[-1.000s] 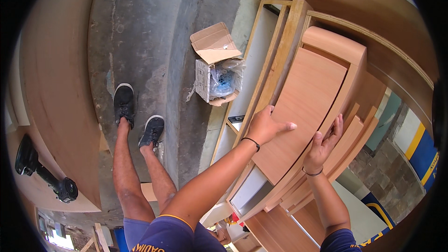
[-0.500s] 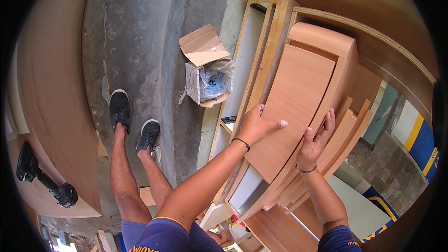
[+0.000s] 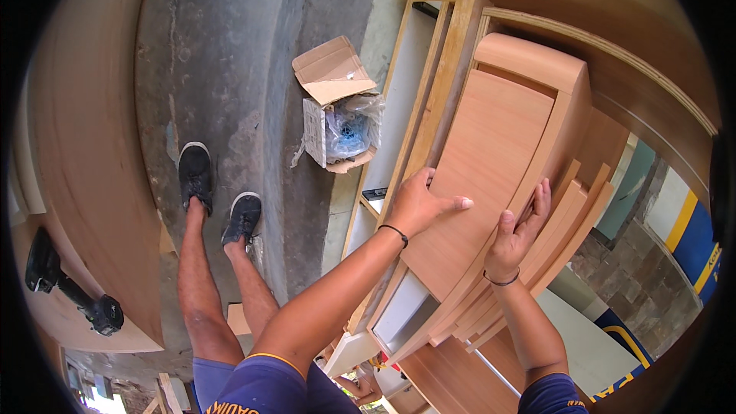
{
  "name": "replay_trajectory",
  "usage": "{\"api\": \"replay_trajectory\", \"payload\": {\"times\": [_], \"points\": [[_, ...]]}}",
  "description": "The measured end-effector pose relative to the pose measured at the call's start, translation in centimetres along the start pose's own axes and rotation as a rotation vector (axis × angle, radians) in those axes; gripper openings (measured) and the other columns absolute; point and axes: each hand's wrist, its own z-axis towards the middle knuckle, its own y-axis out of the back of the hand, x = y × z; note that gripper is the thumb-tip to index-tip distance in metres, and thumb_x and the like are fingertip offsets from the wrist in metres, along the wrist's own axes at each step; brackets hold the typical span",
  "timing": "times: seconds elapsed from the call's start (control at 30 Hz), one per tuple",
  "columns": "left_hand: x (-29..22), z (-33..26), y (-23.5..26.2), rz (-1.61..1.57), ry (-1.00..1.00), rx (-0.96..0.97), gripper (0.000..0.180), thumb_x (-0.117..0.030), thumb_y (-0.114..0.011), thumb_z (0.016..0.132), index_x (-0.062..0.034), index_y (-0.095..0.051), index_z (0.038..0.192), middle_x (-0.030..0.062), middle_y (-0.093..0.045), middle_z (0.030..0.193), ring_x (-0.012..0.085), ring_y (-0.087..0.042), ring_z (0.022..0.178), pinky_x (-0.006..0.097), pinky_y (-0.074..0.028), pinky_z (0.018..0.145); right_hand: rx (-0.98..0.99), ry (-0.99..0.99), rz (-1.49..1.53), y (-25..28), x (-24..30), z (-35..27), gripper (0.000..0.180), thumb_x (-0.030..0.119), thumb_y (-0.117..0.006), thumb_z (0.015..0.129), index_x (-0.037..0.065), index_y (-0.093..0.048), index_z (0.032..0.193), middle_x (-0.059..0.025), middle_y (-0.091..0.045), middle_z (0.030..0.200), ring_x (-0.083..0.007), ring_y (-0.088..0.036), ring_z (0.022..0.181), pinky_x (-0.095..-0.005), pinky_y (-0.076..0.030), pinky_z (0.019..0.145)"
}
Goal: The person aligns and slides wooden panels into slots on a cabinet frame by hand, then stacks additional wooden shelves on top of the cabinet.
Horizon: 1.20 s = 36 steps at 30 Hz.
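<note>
A flat light-brown wooden panel (image 3: 494,126) lies within a long wooden frame (image 3: 566,107) with a rounded far end. At the panel's left edge is my left hand (image 3: 420,205). Its thumb stretches over the top face, and its bent fingers go down the side, partly hidden. Along the frame's right side my right hand (image 3: 515,241) is held open, fingers straight and thumb apart, with its palm turned toward the wood. Whether that palm touches the frame I cannot tell. Past the near end of the panel, a white-lined interior (image 3: 402,307) shows.
Left of the work, an open cardboard box (image 3: 316,134) with plastic wrapping stands on the grey floor (image 3: 222,54). Several curved wooden strips (image 3: 563,218) run along the right side. A black cordless power tool (image 3: 73,291) lies on a wooden board (image 3: 84,184) at far left.
The view has shifted very slightly. Both hands keep their places at the panel and frame.
</note>
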Motion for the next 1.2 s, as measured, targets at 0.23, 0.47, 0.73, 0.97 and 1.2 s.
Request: {"api": "replay_trajectory", "payload": {"times": [0.23, 0.47, 0.73, 0.97, 1.2], "points": [[-0.2, -0.1, 0.0, -0.021, -0.019, -0.007, 0.078, -0.03, -0.089, 0.061, 0.0054, -0.05, 0.12, 0.0152, -0.063, 0.111, 0.0212, -0.062, 0.102, 0.032, -0.051, 0.087, 0.017, -0.014, 0.023, 0.1, 0.2, 0.0, 0.061, 0.028, -0.054, 0.092, -0.001, -0.03, 0.14, -0.0185, -0.021, 0.149, -0.0336, -0.017, 0.14, -0.0456, -0.015, 0.114], [-0.4, 0.0, 0.0, -0.01, -0.011, -0.01, 0.08, -0.029, -0.089, 0.061, 0.0054, -0.049, 0.121, 0.0162, -0.062, 0.112, 0.022, -0.059, 0.107, 0.033, -0.049, 0.09, 0.022, -0.035, 0.053, 0.0, 0.2, 0.0, 0.061, 0.027, -0.053, 0.093, 0.0, -0.028, 0.14, -0.0172, -0.019, 0.15, -0.0325, -0.016, 0.141, -0.0452, -0.015, 0.115], [-0.5, -0.2, -0.2, -0.03, -0.016, -0.031, 0.084, -0.028, -0.09, 0.06, 0.0056, -0.047, 0.123, 0.0157, -0.06, 0.116, 0.0223, -0.058, 0.109, 0.033, -0.047, 0.093, 0.032, -0.028, 0.058, 0.0, 0.3, 0.0, 0.059, 0.023, -0.054, 0.092, -0.001, -0.028, 0.14, -0.0169, -0.018, 0.15, -0.032, -0.017, 0.141, -0.0439, -0.015, 0.115], [0.2, 0.1, -0.1, -0.128, 0.017, 0.018, 0.105, -0.046, -0.089, 0.054, 0.0106, -0.043, 0.13, 0.0268, -0.049, 0.132, 0.0333, -0.048, 0.125, 0.038, -0.039, 0.103, 0.035, -0.002, 0.088, -0.2, 0.5, 0.2, 0.06, 0.017, -0.056, 0.091, -0.002, -0.027, 0.14, -0.0171, -0.017, 0.15, -0.0314, -0.016, 0.141, -0.044, -0.016, 0.115], [0.1, -0.2, 0.1, -0.062, 0.085, 0.048, 0.107, -0.053, -0.087, 0.053, 0.0132, -0.046, 0.126, 0.0291, -0.052, 0.127, 0.0343, -0.052, 0.121, 0.038, -0.042, 0.1, 0.03, 0.038, -0.024, 0.0, 0.5, 0.1, 0.062, 0.017, -0.06, 0.088, -0.002, -0.029, 0.139, -0.0181, -0.022, 0.149, -0.0332, -0.019, 0.14, -0.0442, -0.018, 0.115]]}}
